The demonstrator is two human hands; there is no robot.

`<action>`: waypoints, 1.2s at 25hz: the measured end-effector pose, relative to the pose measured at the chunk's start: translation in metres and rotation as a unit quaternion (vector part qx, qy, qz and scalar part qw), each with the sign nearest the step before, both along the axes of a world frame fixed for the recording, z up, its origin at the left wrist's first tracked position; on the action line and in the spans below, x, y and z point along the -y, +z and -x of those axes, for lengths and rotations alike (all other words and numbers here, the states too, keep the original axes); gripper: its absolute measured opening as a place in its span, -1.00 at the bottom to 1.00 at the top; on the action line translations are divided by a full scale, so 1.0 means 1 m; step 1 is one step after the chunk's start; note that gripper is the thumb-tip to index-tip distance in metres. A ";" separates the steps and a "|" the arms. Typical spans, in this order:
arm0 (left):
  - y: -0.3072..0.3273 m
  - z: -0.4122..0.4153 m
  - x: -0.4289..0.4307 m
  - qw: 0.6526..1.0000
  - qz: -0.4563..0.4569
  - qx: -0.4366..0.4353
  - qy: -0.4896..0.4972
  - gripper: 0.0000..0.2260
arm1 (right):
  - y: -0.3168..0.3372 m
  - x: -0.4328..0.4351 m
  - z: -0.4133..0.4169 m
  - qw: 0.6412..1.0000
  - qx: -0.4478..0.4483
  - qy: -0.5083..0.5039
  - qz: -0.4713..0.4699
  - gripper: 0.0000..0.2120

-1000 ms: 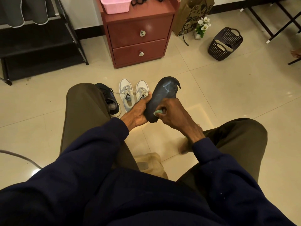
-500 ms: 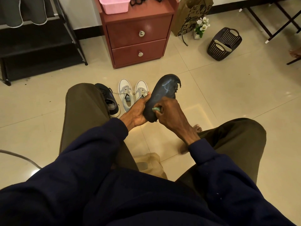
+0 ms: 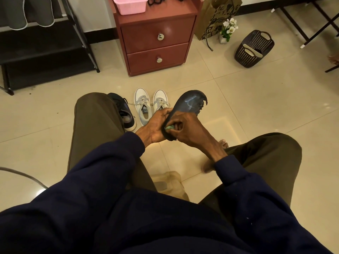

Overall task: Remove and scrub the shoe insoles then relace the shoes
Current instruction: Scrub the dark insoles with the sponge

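Observation:
A dark insole point(image 3: 189, 104) with a frayed toe edge and pale smears is held up above the floor between my knees. My left hand point(image 3: 156, 126) grips its heel end from the left. My right hand point(image 3: 187, 131) curls round a small green scrubber point(image 3: 169, 127) and presses it on the insole's lower part. A pair of white laced sneakers point(image 3: 144, 107) stands on the tiles just beyond my hands. One dark sneaker point(image 3: 123, 112) sits beside them, partly hidden by my left knee.
A red two-drawer cabinet point(image 3: 156, 39) stands ahead with a pink tub point(image 3: 130, 4) on top. A black shelf rack point(image 3: 42, 48) is at the left, a dark basket point(image 3: 254, 49) and paper bag point(image 3: 218, 13) at the right. A beige bag point(image 3: 170, 184) lies between my legs.
My right hand with the scrubber has slid down the insole toward its heel end. The insole has stayed in my left hand's grip at about the same tilt.

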State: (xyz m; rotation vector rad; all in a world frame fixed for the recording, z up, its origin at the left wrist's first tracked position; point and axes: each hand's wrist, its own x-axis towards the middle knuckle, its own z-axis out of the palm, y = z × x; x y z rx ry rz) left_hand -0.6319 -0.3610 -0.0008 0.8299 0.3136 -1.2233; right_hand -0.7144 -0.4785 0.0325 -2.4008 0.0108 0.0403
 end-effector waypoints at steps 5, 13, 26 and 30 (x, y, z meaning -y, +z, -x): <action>-0.002 0.000 0.002 1.000 0.002 0.008 0.000 -0.76 | -0.007 0.025 -0.005 0.986 0.021 -0.109 0.128 -0.96; -0.015 -0.002 0.002 0.999 -0.023 0.009 0.034 -0.56 | -0.001 0.022 0.002 0.996 -0.052 -0.023 0.063 -0.95; -0.002 -0.001 0.002 0.999 0.053 0.006 -0.001 -0.61 | -0.011 0.028 0.000 0.977 0.043 -0.133 0.163 -0.91; -0.002 0.000 0.001 0.999 0.026 0.023 -0.020 -0.60 | -0.006 0.011 0.002 0.998 0.001 -0.013 0.067 -0.94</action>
